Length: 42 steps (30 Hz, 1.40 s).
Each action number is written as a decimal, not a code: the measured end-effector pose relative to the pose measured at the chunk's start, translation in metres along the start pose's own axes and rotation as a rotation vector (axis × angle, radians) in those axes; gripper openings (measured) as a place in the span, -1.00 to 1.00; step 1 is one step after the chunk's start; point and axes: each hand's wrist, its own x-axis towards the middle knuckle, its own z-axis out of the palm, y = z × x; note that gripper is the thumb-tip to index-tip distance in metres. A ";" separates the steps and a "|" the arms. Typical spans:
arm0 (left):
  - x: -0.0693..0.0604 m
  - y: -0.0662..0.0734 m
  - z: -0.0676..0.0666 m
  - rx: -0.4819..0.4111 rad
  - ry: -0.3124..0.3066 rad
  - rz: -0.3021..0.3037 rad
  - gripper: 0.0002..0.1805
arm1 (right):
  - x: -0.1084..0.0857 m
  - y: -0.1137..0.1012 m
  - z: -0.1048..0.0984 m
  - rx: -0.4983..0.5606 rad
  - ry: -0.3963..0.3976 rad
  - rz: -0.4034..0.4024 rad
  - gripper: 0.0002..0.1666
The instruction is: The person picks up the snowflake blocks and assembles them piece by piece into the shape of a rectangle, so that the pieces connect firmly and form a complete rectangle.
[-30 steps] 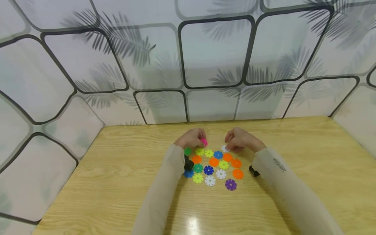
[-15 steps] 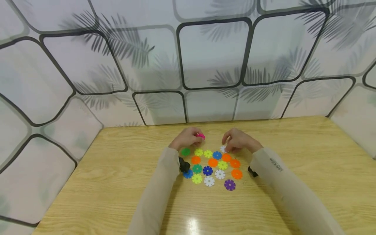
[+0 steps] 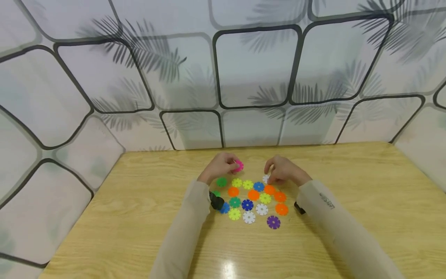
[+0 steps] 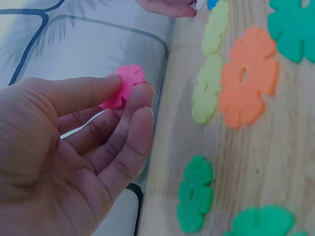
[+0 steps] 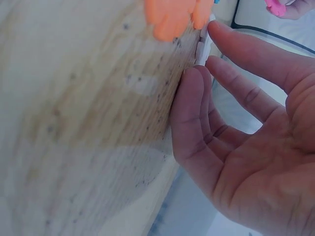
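Observation:
My left hand (image 3: 219, 166) pinches a pink plastic snowflake disc (image 3: 239, 166) between thumb and fingertips, raised above the far part of the table. In the left wrist view the notched pink disc (image 4: 130, 78) shows clear of the wood, with the other fingers loosely bent below it. My right hand (image 3: 283, 169) is low at the table, its thumb and fingertips on a white snowflake disc (image 3: 266, 179). The right wrist view shows that white disc (image 5: 201, 50) edge-on at the fingertips, partly covered by them.
Several flat notched discs lie in a loose group nearer the body, among them an orange disc (image 3: 282, 209), a purple disc (image 3: 273, 222) and a green disc (image 3: 221, 182). The wooden table (image 3: 139, 232) meets a patterned wall covering (image 3: 256, 69) behind the hands.
My left hand has shifted slightly left, and the pink disc in it has turned, edge-on half a second ago and broad side showing now. My right hand stays at the white disc.

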 end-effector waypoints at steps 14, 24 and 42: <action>-0.007 0.003 0.005 -0.026 -0.019 0.038 -0.84 | -0.002 -0.009 0.010 -0.111 0.070 0.043 -0.76; -0.011 0.009 0.006 -0.073 -0.023 0.026 -0.82 | -0.006 -0.005 0.000 -0.031 0.102 0.000 -0.88; -0.019 0.014 0.020 -0.159 -0.017 0.054 -0.78 | -0.018 -0.007 0.001 0.136 0.266 -0.125 -0.92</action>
